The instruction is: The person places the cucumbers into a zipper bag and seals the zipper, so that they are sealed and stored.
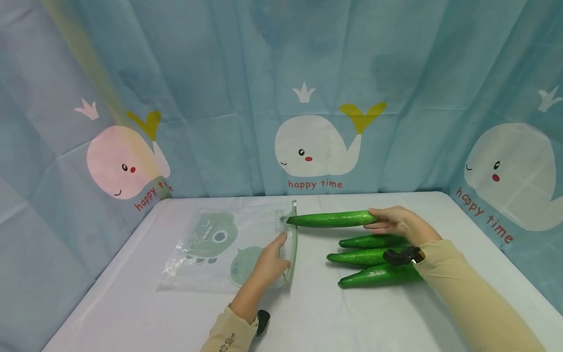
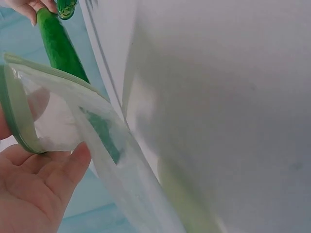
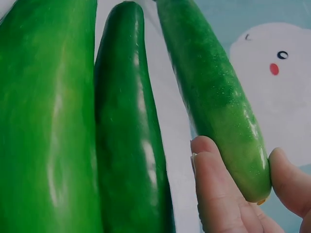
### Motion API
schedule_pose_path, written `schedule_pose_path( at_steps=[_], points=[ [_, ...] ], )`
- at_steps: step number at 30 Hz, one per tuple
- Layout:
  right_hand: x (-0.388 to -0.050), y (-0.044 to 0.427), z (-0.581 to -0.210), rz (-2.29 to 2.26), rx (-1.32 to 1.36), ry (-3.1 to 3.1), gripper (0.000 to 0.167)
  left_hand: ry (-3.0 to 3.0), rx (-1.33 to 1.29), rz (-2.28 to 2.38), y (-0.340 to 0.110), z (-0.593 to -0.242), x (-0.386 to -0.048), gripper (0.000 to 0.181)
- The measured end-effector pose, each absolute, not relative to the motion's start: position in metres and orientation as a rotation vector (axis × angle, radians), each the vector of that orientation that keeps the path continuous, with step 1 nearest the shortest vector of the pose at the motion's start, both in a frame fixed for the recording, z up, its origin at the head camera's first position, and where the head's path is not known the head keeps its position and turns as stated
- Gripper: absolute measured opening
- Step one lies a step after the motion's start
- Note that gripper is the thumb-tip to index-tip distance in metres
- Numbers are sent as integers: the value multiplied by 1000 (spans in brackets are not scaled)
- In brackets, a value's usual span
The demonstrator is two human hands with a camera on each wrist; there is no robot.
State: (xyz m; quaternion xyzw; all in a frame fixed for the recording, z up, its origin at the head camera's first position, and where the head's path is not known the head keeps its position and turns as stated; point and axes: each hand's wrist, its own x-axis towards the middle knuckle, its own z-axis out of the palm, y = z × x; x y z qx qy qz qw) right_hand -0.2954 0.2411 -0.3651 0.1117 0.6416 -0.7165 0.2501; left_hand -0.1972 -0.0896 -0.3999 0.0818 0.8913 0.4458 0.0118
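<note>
A clear zip bag [image 1: 176, 264] with green cartoon prints lies flat on the table, its green-edged mouth facing right. My left hand [image 1: 270, 261] grips the bag at the mouth, which gapes apart in the left wrist view. My right hand [image 1: 391, 222] pinches the stem end of a long green cucumber [image 1: 332, 219] between thumb and fingers. This cucumber points left, and its far tip is inside the mouth, showing through the plastic in the left wrist view. Below my right hand lie three more cucumbers [image 1: 360, 257], partly hidden by the wrist and strap.
A white cloth covers the table [image 1: 325, 318]. Behind and at both sides hangs a blue curtain [image 1: 211, 146] with whale prints, close to the table's edges. Black straps circle both wrists.
</note>
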Motion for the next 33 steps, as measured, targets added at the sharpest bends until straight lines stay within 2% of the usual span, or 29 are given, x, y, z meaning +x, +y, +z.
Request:
schedule_pose_path(
  at_steps=[5,9,12,16,18,33],
  points=[
    [-297,232,-367,-1977,334,1637,62,2776,260,1395,-89,-399,-197,69],
    [-301,224,-370,-1987,354,1587,70,2765,262,1399,-89,-399,-197,69],
    [-304,218,-373,-2002,380,1567,62,2747,260,1403,-89,-399,-197,68],
    [-307,211,-375,-2021,412,1541,29,2729,266,1404,-88,-398,-196,68],
    [-308,208,-377,-2029,417,1525,20,2721,268,1405,-88,-398,-196,68],
    [-310,184,-381,-2097,479,1313,11,2679,339,1445,-87,-396,-193,69]
  ],
)
